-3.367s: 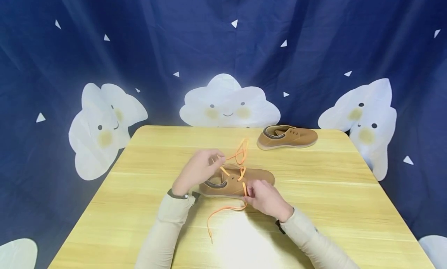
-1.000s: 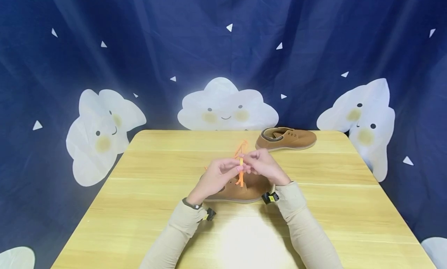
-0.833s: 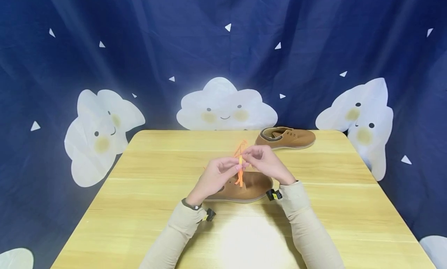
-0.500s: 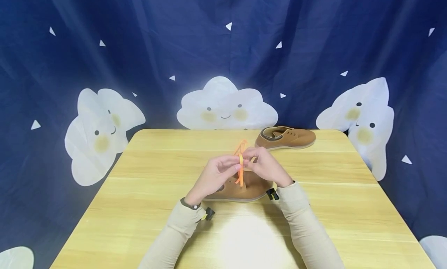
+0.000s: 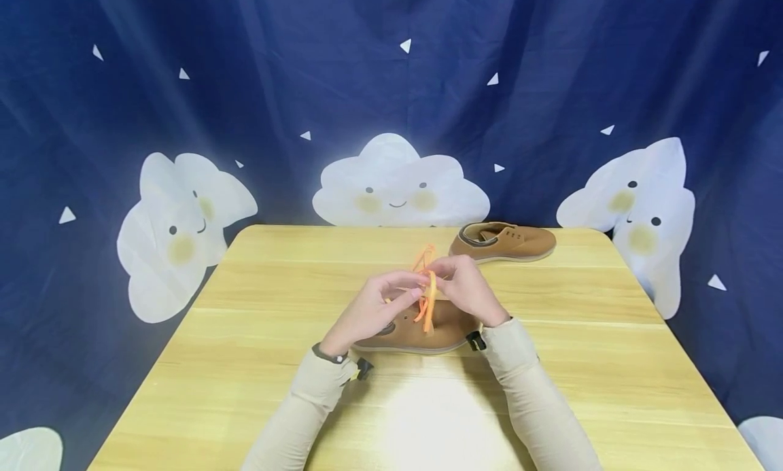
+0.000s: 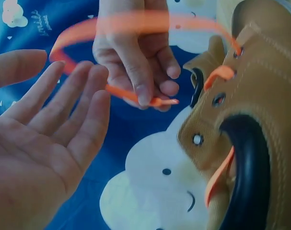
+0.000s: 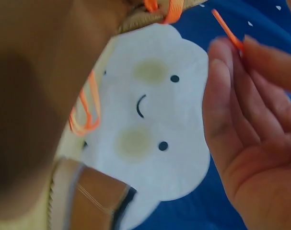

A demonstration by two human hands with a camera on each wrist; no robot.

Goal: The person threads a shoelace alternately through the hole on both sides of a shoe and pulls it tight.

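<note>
1. Orange lace (image 5: 431, 301) rises in a loop from the tan lace-up shoe (image 5: 422, 342), which sits on the wooden bench (image 5: 612, 403) at the lower middle of the head view, below both hands.
2. That shoe's long axis runs left to right across the frame, toe to the right and heel to the left; the left hand (image 5: 373, 308) is over the heel side, the right hand (image 5: 470, 291) over the toe side.
3. In the left wrist view, the right hand, at upper centre, pinches the lace near its tip; the left hand, at lower left, has its fingers extended and spread, and whether they touch the lace cannot be told.
4. Key relation: two eyelets without lace, the lower one (image 6: 197, 139) and the upper one (image 6: 218, 99), lie right of and slightly below the pinched tip, apart from it. The right hand looks nearer to them.
5. A second tan shoe (image 5: 504, 243) stands at the upper right of the bench, toe to the right.
</note>
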